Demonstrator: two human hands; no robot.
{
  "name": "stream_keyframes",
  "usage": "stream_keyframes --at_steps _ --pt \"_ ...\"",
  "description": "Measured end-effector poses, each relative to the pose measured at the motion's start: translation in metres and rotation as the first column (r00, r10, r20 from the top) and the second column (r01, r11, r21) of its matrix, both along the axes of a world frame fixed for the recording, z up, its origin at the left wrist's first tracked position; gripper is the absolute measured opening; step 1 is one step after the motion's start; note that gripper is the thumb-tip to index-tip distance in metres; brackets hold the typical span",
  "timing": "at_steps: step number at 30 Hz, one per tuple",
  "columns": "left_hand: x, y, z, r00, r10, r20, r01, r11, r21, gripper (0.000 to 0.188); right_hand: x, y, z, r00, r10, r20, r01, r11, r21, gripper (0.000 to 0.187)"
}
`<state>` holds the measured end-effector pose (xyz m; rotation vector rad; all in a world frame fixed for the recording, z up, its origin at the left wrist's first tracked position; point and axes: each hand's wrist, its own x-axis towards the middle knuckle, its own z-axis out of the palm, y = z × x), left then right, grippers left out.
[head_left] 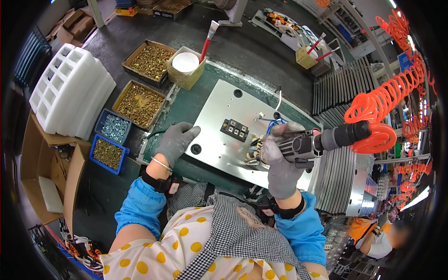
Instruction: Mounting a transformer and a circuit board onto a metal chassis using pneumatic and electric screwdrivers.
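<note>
A silver metal plate (pixel 228 105) lies on a green mat, with a small black terminal block (pixel 234 129) mounted near its middle and blue and white wires (pixel 273 119) beside it. My left hand (pixel 176 142), in a grey glove, rests flat on the plate's near-left edge and holds nothing. My right hand (pixel 280 163), also gloved, grips a black pneumatic screwdriver (pixel 308 143) lying sideways, its tip pointing left at small fittings on the plate. An orange coiled air hose (pixel 385 100) runs from the tool's rear up to the right.
Left of the mat stand cardboard boxes of brass screws (pixel 140 103), blue bins of screws (pixel 108 153), a white foam tray stack (pixel 70 91) and a box with a white cup and red brush (pixel 186 65). Stacked grey metal panels (pixel 343 86) fill the right. Another person (pixel 378 238) sits lower right.
</note>
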<state>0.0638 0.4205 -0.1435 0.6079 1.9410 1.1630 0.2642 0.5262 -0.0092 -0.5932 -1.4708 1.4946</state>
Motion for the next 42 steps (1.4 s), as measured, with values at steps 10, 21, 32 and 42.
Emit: stream_keyframes --at_steps 10,21,32,42 --pt "0.002 0.002 -0.001 0.997 0.044 0.058 -0.044 0.999 -0.002 0.04 0.019 0.018 -0.004 0.926 0.376 0.017 -0.374 0.924 -0.082 0.046" --pt "0.003 0.003 -0.001 0.998 0.039 0.044 -0.038 0.999 -0.024 0.043 0.023 0.026 -0.004 0.911 0.402 0.087 -0.399 0.916 -0.046 0.044" --pt "0.002 0.003 -0.002 0.999 0.016 0.029 -0.015 0.999 -0.05 0.044 0.023 0.03 0.004 0.873 0.472 0.122 -0.467 0.882 -0.071 0.039" --pt "0.002 0.004 -0.001 1.0 0.001 -0.026 -0.003 0.997 -0.078 0.044 0.02 0.026 0.007 0.889 0.437 0.137 -0.436 0.899 -0.04 0.043"
